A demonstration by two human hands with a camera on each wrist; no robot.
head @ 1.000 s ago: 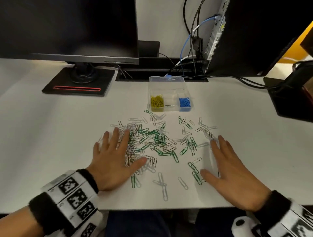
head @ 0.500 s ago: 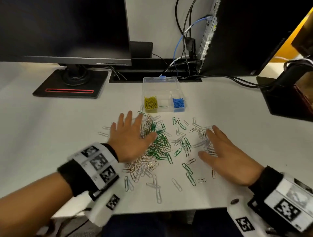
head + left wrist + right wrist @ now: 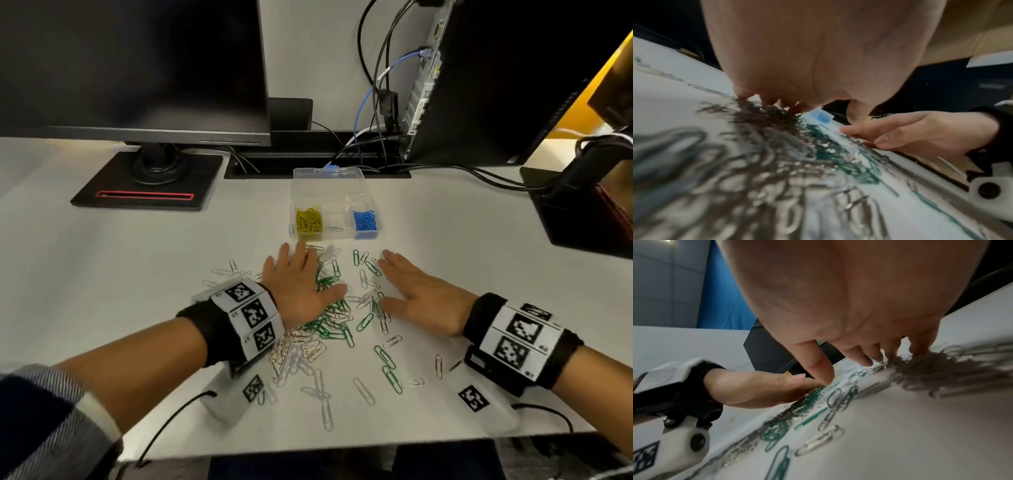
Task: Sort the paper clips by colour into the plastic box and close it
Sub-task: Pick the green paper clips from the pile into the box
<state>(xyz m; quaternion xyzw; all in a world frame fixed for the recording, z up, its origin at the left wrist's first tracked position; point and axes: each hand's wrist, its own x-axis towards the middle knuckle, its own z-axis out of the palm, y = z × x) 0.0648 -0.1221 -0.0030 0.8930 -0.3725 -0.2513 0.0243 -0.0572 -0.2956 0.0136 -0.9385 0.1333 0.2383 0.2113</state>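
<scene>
So the key thing here: the plastic box (image 3: 334,192) sits straight ahead of both hands, farther out on the white desk (image 3: 120,274), lid open, and the left hand (image 3: 301,291) is the closer one, its fingertips just short of the box's near wall. The yellow clips (image 3: 309,222) fill the left compartment, the blue clips (image 3: 365,221) the right, and the middle one looks like it has just a single clip. Both hands are flat, palms down on the loose pile, fingers straight, not gripping anything. The green clips (image 3: 327,313) bunch up under and right beside the left palm, while the right hand (image 3: 423,301) rests on a thinner mixed scatter. The silver clips (image 3: 294,353) trail back toward the desk edge near the left wrist, pointing every which way. I'd guess green goes next, but it's tangled with silver, so a straight push forward would drag both. Monitor stand (image 3: 147,183) and cables (image 3: 479,173) are well apart, nothing blocking.
</scene>
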